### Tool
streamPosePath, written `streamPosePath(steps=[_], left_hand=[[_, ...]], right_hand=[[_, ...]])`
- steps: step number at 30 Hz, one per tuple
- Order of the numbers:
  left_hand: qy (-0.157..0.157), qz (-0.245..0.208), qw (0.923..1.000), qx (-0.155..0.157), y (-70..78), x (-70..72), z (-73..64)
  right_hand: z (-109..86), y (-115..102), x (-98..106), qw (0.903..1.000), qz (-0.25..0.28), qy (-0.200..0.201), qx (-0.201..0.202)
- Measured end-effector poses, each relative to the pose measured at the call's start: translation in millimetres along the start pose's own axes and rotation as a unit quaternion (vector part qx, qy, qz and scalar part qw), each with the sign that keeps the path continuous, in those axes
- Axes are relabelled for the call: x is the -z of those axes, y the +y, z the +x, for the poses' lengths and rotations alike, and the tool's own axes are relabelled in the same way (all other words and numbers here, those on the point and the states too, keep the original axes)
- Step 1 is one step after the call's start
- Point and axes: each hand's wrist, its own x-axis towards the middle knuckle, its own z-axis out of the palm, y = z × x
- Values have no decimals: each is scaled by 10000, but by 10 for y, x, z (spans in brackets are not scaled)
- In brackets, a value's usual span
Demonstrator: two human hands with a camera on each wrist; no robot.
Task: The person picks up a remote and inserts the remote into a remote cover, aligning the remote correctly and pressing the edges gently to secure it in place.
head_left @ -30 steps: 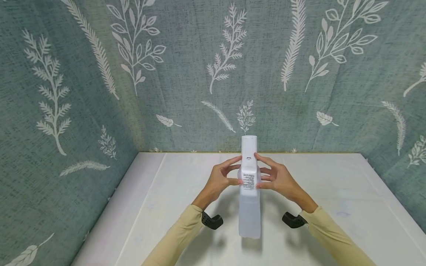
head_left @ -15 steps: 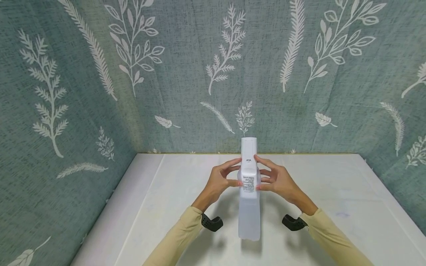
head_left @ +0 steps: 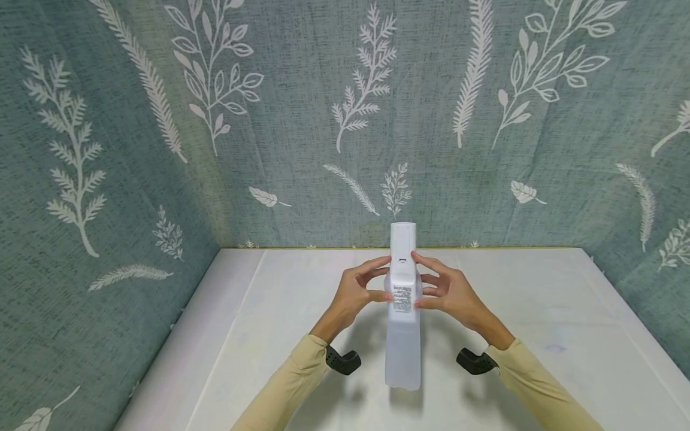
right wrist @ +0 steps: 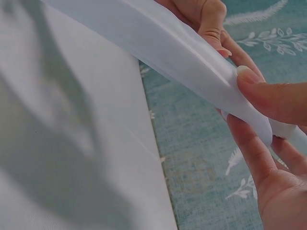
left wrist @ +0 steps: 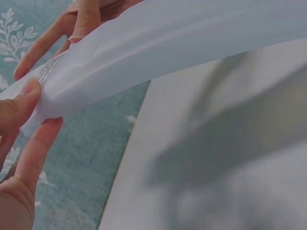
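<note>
A long, slim white plastic device [head_left: 402, 299], of a kind I cannot tell, hangs over the table between both hands. Its narrow end points at the back wall; a small slot and a printed label show on its upper side, and a smooth, paler part stretches toward me. The left hand [head_left: 353, 293] grips its left side, thumb beside the label and fingers farther up. From the right, the right hand [head_left: 450, 293] pinches it in mirror fashion. In the left wrist view the smooth pale body [left wrist: 144, 52] crosses the top. The right wrist view shows the thumb [right wrist: 268, 96] pressed against it.
Under the hands lies a white table [head_left: 291, 335], with shadows of the arms and device on it. Green leaf-patterned fabric [head_left: 302, 120] hangs behind the table's far edge and along both sides. Each wrist carries a black camera mount [head_left: 343, 361].
The head view has shifted slightly. Both hands keep the same grip on the white device, which stays almost where it was.
</note>
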Motion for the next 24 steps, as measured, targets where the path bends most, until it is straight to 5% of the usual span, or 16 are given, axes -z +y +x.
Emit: streamPosePath(steps=[24], left_hand=[[68,24,10000,-11,8,4,-21]], right_hand=[[-14,4,-27,10000,21,21,50]])
